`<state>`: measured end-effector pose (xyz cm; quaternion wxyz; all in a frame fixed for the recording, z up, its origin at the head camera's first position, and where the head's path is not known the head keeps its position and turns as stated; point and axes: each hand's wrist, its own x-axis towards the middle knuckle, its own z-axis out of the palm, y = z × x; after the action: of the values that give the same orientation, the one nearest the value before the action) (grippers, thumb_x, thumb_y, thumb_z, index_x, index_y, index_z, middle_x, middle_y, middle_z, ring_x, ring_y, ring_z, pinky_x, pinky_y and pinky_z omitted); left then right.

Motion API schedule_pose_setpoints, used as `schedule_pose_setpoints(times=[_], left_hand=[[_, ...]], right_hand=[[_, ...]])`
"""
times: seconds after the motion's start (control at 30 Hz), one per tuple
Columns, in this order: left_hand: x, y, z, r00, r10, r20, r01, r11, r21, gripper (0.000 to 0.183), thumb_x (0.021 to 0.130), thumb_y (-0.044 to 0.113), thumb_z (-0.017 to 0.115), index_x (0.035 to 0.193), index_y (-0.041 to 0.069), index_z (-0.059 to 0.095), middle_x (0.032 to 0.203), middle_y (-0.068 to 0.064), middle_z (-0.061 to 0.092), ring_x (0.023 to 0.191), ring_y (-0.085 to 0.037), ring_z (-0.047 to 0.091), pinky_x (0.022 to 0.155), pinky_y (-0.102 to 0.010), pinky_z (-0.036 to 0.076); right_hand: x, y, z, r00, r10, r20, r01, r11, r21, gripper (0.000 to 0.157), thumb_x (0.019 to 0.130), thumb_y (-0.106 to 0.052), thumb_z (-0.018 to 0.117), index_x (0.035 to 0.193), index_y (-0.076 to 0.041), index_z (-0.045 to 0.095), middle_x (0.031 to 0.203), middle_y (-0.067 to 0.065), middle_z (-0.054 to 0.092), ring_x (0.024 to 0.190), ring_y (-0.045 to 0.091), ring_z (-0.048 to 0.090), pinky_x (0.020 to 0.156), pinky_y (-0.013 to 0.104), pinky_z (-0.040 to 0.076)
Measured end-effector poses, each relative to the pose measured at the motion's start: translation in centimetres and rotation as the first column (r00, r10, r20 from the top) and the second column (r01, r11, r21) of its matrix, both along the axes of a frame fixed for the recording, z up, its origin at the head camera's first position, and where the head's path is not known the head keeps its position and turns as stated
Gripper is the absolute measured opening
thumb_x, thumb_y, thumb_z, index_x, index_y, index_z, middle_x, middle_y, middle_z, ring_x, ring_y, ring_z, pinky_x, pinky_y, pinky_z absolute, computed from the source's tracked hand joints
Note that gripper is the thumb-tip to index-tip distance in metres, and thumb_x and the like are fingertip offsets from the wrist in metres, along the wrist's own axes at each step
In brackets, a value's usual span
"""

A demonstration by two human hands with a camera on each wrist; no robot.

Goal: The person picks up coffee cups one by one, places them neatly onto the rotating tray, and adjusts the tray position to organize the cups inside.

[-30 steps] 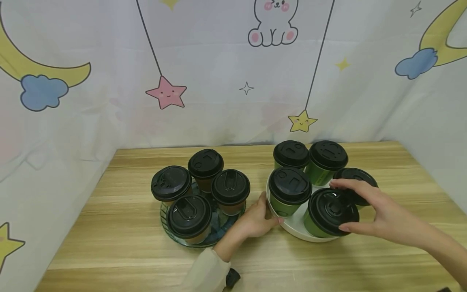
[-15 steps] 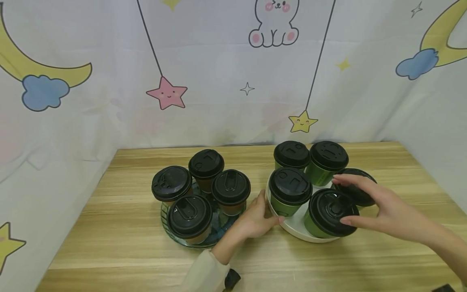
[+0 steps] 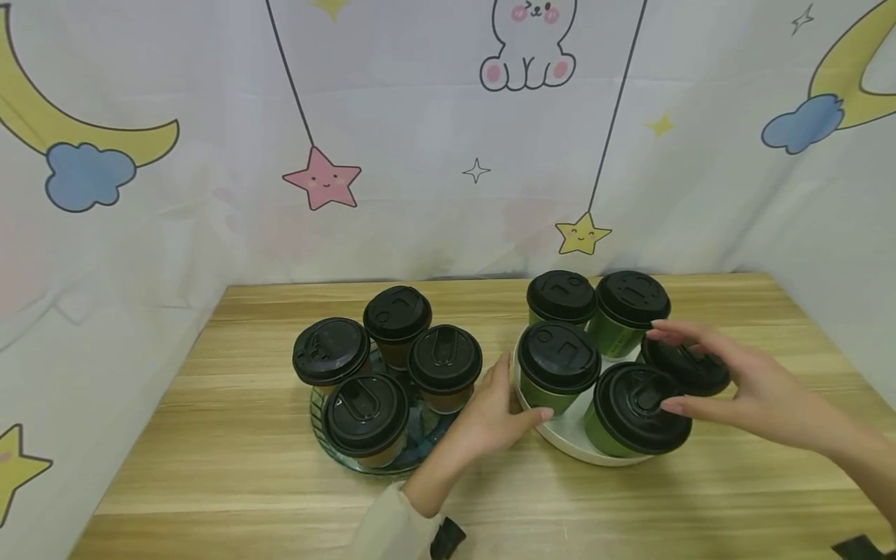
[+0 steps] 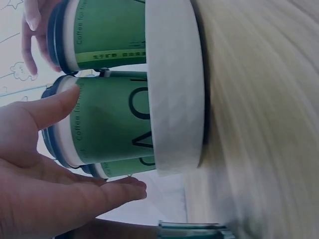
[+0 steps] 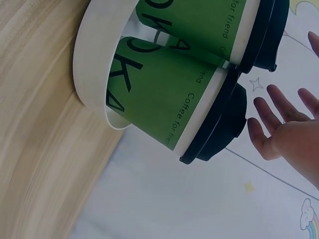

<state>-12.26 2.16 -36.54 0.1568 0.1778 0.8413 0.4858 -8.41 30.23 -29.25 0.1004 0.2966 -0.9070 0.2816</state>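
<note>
A round white tray [image 3: 595,455] carries several green paper coffee cups with black lids. My left hand [image 3: 490,420] is beside its left edge, fingers extended, thumb pointing toward the front-left cup [image 3: 549,393]. In the left wrist view the thumb overlaps that cup's upper wall; I cannot tell whether it touches. Over the tray's right side, my right hand [image 3: 756,389] has thumb and fingers spread above the front-right cup [image 3: 616,428] and the partly hidden rear-right cup [image 3: 686,365]. In the right wrist view, fingers [image 5: 269,117] stand apart from the lids.
To the left, a teal glass plate [image 3: 318,432] bears several brown cups with black lids, such as the front one [image 3: 364,416]; my left forearm passes close to it. Behind the wooden table [image 3: 210,482] hangs a printed cloth [image 3: 420,233].
My right hand has shifted slightly right and up, its fingers moving away from the front-right cup's lid. My left hand has loosened from the tray's edge, fingers now straighter. The cups stay in place.
</note>
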Motion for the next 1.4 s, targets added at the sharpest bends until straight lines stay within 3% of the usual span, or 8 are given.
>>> schedule_pose_setpoints(times=[0.37, 0.83, 1.1, 1.4], left_hand=[[0.5, 0.0, 1.7, 0.999, 0.045, -0.024, -0.045, 0.999, 0.004, 0.09, 0.082, 0.033, 0.067, 0.146, 0.002, 0.012, 0.148, -0.018, 0.018, 0.134, -0.032, 0.021, 0.103, -0.049, 0.025], [0.5, -0.4, 3.8, 0.998, 0.007, -0.069, -0.008, 1.0, -0.014, 0.087, 0.085, 0.038, 0.064, 0.146, 0.005, 0.011, 0.149, -0.015, 0.018, 0.134, -0.029, 0.019, 0.104, -0.047, 0.024], [0.5, -1.6, 5.6, 0.995, 0.018, -0.102, -0.017, 1.0, 0.012, 0.085, 0.085, 0.038, 0.064, 0.146, 0.007, 0.014, 0.148, -0.009, 0.022, 0.134, -0.025, 0.021, 0.105, -0.045, 0.024], [0.4, -3.9, 8.4, 0.986, 0.034, -0.165, -0.035, 0.999, -0.008, 0.086, 0.086, 0.04, 0.062, 0.147, 0.01, 0.011, 0.148, -0.006, 0.023, 0.135, -0.023, 0.019, 0.105, -0.046, 0.023]], right_hand=[[-1.1, 1.0, 0.3, 0.999, -0.029, 0.018, 0.03, 0.999, -0.03, 0.083, 0.065, 0.004, 0.078, 0.136, -0.006, 0.038, 0.128, -0.012, 0.047, 0.111, -0.003, 0.042, 0.084, 0.01, 0.03], [-2.0, 1.4, 0.3, 0.996, -0.069, 0.051, 0.073, 0.995, -0.064, 0.076, 0.068, 0.006, 0.075, 0.135, -0.006, 0.04, 0.127, -0.009, 0.048, 0.11, -0.004, 0.042, 0.083, 0.011, 0.032], [-2.3, 1.7, 0.4, 0.982, -0.132, 0.136, 0.141, 0.988, -0.058, 0.073, 0.075, -0.002, 0.073, 0.138, -0.012, 0.038, 0.128, -0.011, 0.045, 0.11, -0.004, 0.04, 0.081, 0.01, 0.03], [-2.7, 1.8, 0.4, 0.979, -0.15, 0.139, 0.163, 0.983, -0.09, 0.07, 0.076, 0.001, 0.071, 0.137, -0.012, 0.039, 0.126, -0.009, 0.046, 0.108, -0.002, 0.042, 0.082, 0.01, 0.031]])
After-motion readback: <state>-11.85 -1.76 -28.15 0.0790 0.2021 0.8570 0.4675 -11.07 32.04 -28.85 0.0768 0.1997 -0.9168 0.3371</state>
